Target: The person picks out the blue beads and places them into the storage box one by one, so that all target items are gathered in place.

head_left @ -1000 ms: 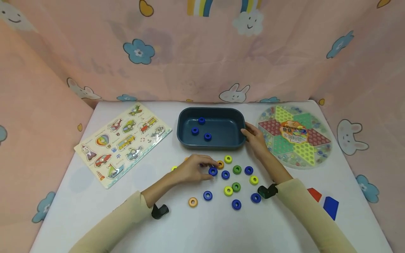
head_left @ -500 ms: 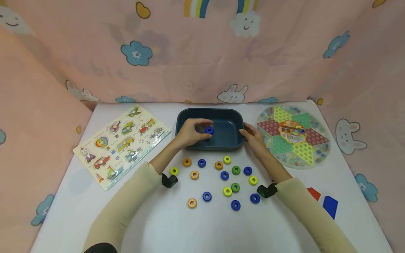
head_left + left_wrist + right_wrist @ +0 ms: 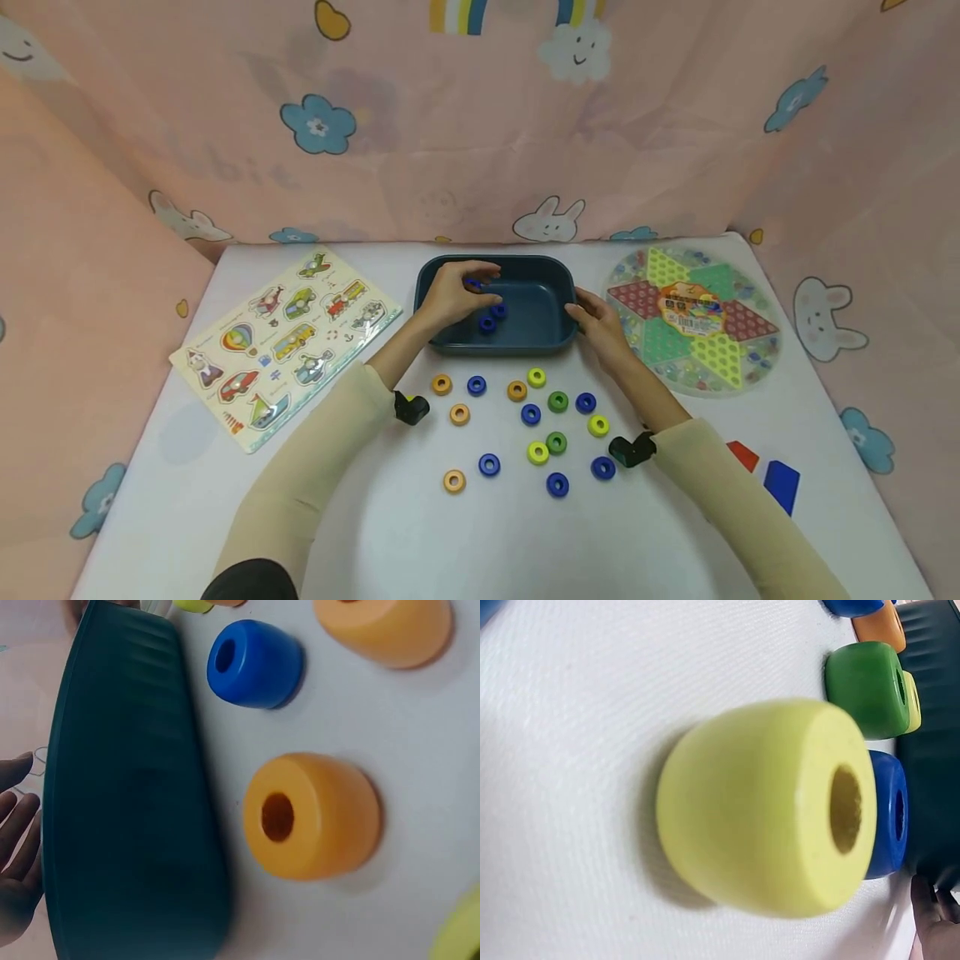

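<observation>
A dark teal tray (image 3: 536, 340) stands at the back middle of the white table with several blue ring-shaped beads (image 3: 487, 323) in it. Over its left part is my left hand (image 3: 453, 293), thumb and fingers spread apart, nothing held between them. The left wrist view shows the same spread fingers (image 3: 16, 847) above the tray rim. My right hand (image 3: 603, 333) holds the tray's right end, thumb at the rim. In front of the tray lie loose beads: blue (image 3: 531, 414), orange (image 3: 453, 481), green (image 3: 557, 402) and yellow (image 3: 597, 426). My left hand may hide part of the tray's contents.
A picture puzzle board (image 3: 288, 346) lies to the left, and a round star-patterned game board (image 3: 693, 321) to the right. Red (image 3: 743, 456) and blue (image 3: 783, 486) flat pieces lie near the right sleeve. A pink printed cloth (image 3: 450, 150) hangs behind the table.
My left hand picked up a blue bead from the table, carried it over the tray and let it go inside. My right hand has stayed at the tray's right end.
</observation>
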Demonstrator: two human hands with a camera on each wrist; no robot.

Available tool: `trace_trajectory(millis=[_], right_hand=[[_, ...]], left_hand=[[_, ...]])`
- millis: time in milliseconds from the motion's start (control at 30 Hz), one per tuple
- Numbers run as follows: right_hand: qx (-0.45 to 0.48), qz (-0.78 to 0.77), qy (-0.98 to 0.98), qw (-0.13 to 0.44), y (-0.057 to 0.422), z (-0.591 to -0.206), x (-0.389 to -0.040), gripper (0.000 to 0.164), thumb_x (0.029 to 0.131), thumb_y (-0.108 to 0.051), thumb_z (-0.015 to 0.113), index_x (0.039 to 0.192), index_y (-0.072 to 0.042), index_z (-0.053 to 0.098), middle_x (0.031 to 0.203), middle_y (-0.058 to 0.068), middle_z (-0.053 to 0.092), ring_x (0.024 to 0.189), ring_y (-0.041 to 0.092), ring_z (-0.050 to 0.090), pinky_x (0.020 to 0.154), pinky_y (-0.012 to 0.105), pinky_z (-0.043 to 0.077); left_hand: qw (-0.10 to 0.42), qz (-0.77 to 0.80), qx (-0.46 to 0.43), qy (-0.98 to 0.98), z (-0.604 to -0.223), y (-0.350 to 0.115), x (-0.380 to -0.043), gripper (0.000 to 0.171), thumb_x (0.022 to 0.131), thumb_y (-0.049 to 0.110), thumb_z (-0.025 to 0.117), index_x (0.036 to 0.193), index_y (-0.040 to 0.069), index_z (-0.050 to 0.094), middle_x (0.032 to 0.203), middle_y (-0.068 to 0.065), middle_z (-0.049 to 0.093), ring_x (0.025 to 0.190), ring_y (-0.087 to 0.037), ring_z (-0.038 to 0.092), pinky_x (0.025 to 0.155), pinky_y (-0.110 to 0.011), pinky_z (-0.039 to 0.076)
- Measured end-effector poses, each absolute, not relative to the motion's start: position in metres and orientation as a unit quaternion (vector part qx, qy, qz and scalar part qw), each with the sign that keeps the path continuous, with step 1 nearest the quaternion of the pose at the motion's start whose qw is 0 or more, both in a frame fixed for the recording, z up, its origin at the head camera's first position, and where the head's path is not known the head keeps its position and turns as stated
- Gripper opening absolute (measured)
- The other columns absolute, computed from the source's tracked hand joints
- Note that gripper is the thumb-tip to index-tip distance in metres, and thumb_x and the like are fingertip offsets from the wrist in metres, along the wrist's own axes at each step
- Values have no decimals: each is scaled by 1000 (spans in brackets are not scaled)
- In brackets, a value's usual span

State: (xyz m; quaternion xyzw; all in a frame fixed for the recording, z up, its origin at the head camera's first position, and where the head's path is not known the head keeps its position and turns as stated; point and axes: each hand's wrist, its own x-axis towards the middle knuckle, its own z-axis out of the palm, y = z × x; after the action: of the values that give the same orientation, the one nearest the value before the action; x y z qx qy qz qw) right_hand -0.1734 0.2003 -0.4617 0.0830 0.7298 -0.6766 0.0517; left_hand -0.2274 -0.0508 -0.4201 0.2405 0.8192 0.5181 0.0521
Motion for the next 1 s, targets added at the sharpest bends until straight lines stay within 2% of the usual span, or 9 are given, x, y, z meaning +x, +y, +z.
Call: trace_trajectory(millis=[233, 533, 733, 900, 1000], right_hand=[[80, -670, 736, 58, 199, -461, -174, 48, 96, -15, 51, 140, -3, 36, 138, 15, 42, 118, 23, 45, 97, 38, 41], [74, -665, 741, 50, 200, -461, -173, 47, 96, -14, 50, 140, -2, 36, 136, 17, 43, 116, 26, 46, 95, 40, 42], [75, -671, 736, 55, 199, -461, -174, 47, 96, -13, 50, 140, -1, 36, 137, 17, 42, 118, 27, 45, 96, 41, 41], [79, -671, 735, 55, 200, -460, -172, 48, 96, -14, 50, 140, -2, 36, 139, 16, 41, 118, 24, 45, 96, 39, 42], [75, -667, 739, 53, 200, -460, -172, 48, 96, -16, 51, 140, -3, 36, 139, 15, 41, 118, 24, 45, 95, 37, 43]], left_hand=[[41, 528, 260, 807, -416, -67, -212, 40, 76, 7, 76, 113, 4, 64, 103, -13, 66, 92, -26, 59, 78, -39, 51], [101, 537, 314, 776, -388, -79, -147, 35, 75, -3, 74, 108, -5, 63, 101, -20, 64, 91, -37, 58, 80, -50, 49], [147, 515, 353, 767, -419, -86, -124, 33, 75, 5, 77, 106, 1, 66, 99, -6, 66, 90, -27, 59, 79, -38, 50], [224, 461, 399, 760, -441, -83, -100, 38, 71, 8, 80, 107, 5, 67, 102, -5, 66, 89, -23, 59, 77, -33, 51], [260, 403, 434, 763, -450, -81, -84, 39, 69, 7, 81, 106, 8, 68, 102, 0, 66, 91, -13, 59, 79, -26, 50]])
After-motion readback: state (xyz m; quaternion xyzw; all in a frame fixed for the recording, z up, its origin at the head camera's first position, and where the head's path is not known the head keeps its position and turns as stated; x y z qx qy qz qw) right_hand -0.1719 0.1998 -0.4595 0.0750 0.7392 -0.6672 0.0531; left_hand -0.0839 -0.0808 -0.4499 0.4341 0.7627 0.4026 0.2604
